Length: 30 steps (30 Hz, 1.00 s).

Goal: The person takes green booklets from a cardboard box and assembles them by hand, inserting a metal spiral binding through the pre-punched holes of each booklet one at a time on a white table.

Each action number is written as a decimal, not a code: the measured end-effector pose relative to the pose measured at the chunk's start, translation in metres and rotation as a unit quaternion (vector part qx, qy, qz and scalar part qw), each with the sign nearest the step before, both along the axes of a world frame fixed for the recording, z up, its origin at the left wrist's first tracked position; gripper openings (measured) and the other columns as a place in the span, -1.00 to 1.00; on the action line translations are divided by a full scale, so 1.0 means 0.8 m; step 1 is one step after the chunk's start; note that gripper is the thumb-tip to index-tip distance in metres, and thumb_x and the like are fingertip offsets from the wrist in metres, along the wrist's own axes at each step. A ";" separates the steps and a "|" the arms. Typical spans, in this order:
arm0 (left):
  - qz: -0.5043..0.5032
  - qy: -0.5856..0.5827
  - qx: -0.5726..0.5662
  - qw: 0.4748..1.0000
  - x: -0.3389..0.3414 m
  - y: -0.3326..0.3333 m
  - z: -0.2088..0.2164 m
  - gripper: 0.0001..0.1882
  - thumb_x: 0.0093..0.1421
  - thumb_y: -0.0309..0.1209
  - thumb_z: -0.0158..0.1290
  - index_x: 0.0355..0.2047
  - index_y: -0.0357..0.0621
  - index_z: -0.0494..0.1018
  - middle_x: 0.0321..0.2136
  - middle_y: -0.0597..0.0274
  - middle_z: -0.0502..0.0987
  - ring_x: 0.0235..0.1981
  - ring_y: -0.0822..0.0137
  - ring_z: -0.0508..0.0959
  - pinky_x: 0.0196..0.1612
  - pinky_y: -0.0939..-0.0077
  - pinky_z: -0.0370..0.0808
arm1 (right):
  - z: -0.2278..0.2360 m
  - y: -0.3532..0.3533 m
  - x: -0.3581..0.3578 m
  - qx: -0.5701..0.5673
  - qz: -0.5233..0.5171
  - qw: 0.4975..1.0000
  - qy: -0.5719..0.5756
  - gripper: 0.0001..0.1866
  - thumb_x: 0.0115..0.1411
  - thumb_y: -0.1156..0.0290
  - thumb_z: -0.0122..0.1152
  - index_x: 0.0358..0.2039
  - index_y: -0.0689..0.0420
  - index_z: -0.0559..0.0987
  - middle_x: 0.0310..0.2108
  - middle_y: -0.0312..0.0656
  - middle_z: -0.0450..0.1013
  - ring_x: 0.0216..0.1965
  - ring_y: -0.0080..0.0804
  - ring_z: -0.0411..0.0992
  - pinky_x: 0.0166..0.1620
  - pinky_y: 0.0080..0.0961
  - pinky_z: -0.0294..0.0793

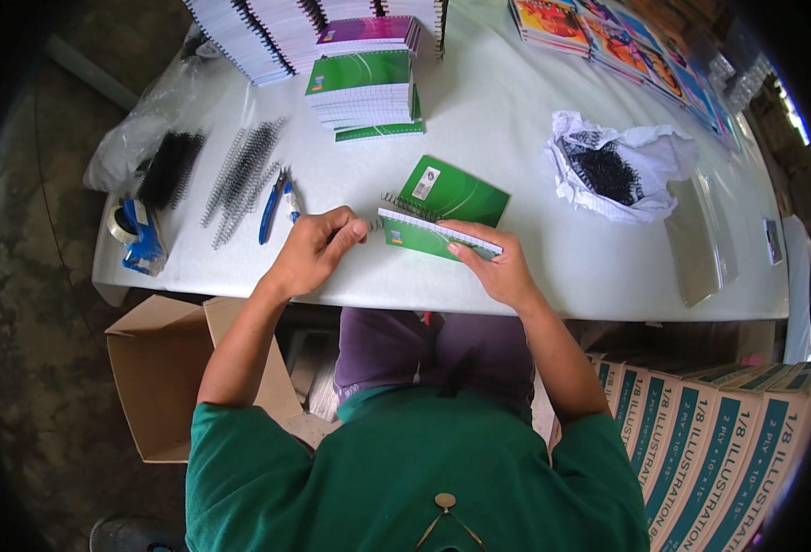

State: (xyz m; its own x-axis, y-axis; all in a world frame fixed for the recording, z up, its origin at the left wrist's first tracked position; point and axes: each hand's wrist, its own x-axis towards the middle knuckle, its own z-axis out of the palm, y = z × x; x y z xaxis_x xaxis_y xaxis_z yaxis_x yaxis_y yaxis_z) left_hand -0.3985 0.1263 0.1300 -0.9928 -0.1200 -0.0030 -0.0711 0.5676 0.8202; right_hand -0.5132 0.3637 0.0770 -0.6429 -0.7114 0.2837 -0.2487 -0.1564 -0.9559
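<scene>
My right hand (495, 264) grips a green notebook (419, 237), thumb on its front cover and fingers behind its page block. The back cover (459, 191), also green with a white label, is spread out beyond the pages. A dark spiral coil (407, 204) runs along the holed edge between pages and cover. At the left end of this edge, my left hand (315, 250) is closed, thumb and forefinger pinched at the coil's tip. Left of that hand lie blue-handled pliers (271, 210) beside a blue and white tool (291, 201), partly hidden by the hand.
Clear coils (240, 179), black coils (170, 170) and a tape dispenser (139, 235) lie left. Green notebooks (361, 87) are stacked ahead. A white bag of black coils (608, 170) sits right. Below the table stand an open carton (162, 377) and several boxes (700, 442).
</scene>
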 end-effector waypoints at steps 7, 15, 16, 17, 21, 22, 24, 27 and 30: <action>0.000 0.009 0.090 0.996 -0.016 0.005 0.023 -0.80 0.18 -0.30 0.05 -0.34 -0.19 0.43 -0.60 0.32 0.40 -0.52 0.48 0.36 -0.44 0.63 0.29 | -0.001 0.005 0.003 0.007 -0.004 0.999 0.034 -0.73 0.12 0.57 0.14 -0.13 0.21 0.54 -0.24 -0.17 0.53 -0.28 -0.58 0.46 -0.16 -0.64 0.42; -0.160 0.048 -0.381 0.909 -0.025 0.015 0.076 -0.62 0.01 -0.34 0.18 -0.14 -0.08 0.40 -0.17 0.24 0.44 -0.18 0.22 0.42 -0.12 0.38 0.24 | 0.004 0.002 0.015 0.014 0.000 0.999 0.047 -0.72 0.12 0.57 0.12 -0.12 0.21 0.51 -0.24 -0.11 0.53 -0.29 -0.45 0.50 -0.20 -0.61 0.44; -0.143 0.103 -0.413 0.894 -0.025 0.022 0.084 -0.63 0.03 -0.34 0.16 -0.13 -0.07 0.41 -0.17 0.23 0.46 -0.18 0.21 0.42 -0.10 0.36 0.24 | 0.004 0.002 0.019 0.012 -0.016 0.998 0.066 -0.71 0.11 0.57 0.12 -0.11 0.21 0.51 -0.24 -0.09 0.52 -0.29 -0.42 0.51 -0.20 -0.60 0.44; -0.126 0.157 -0.443 0.874 -0.025 0.029 0.086 -0.64 0.05 -0.35 0.15 -0.11 -0.07 0.41 -0.18 0.22 0.47 -0.18 0.21 0.43 -0.07 0.34 0.24 | 0.004 0.002 0.022 0.010 -0.031 0.996 0.085 -0.71 0.11 0.57 0.12 -0.11 0.21 0.51 -0.24 -0.07 0.52 -0.29 -0.39 0.51 -0.20 -0.59 0.44; -0.150 0.127 -0.439 0.877 -0.010 0.024 0.070 -0.53 -0.09 -0.33 0.23 -0.13 -0.07 0.40 -0.22 0.19 0.48 -0.15 0.24 0.45 0.05 0.28 0.21 | 0.004 0.000 0.030 -0.007 -0.036 0.996 0.085 -0.70 0.09 0.58 0.13 -0.11 0.20 0.51 -0.24 -0.04 0.51 -0.30 -0.29 0.52 -0.23 -0.56 0.45; -0.195 -0.022 -0.405 0.893 -0.016 0.019 0.076 -0.56 -0.10 -0.32 0.23 -0.17 -0.08 0.41 -0.25 0.22 0.48 -0.17 0.26 0.46 0.07 0.32 0.20 | 0.004 0.000 0.030 -0.007 -0.028 0.996 0.085 -0.70 0.09 0.58 0.13 -0.11 0.20 0.51 -0.24 -0.04 0.51 -0.30 -0.29 0.52 -0.23 -0.55 0.46; -0.168 -0.041 -0.397 0.902 -0.026 0.027 0.093 -0.65 -0.08 -0.34 0.22 -0.25 -0.09 0.44 -0.31 0.25 0.49 -0.20 0.27 0.46 0.05 0.33 0.22 | 0.004 0.001 0.031 -0.002 -0.019 0.997 0.079 -0.69 0.09 0.59 0.14 -0.11 0.19 0.51 -0.25 -0.04 0.51 -0.30 -0.27 0.52 -0.24 -0.54 0.46; -0.162 0.080 -0.412 0.893 -0.027 0.027 0.080 -0.73 -0.13 -0.35 0.24 -0.39 -0.10 0.45 -0.42 0.30 0.47 -0.25 0.28 0.45 -0.02 0.33 0.23 | 0.004 0.001 0.032 0.003 -0.018 0.997 0.074 -0.69 0.08 0.59 0.14 -0.11 0.19 0.52 -0.24 -0.04 0.51 -0.28 -0.24 0.52 -0.23 -0.52 0.46; -0.213 0.018 -0.457 0.863 -0.026 0.020 0.085 -0.52 -0.19 -0.26 0.28 -0.23 -0.08 0.39 -0.21 0.21 0.44 -0.11 0.18 0.42 0.09 0.22 0.14 | 0.001 0.001 0.033 -0.006 -0.027 0.995 0.097 -0.68 0.07 0.60 0.14 -0.11 0.19 0.51 -0.21 -0.04 0.50 -0.25 -0.20 0.51 -0.21 -0.50 0.46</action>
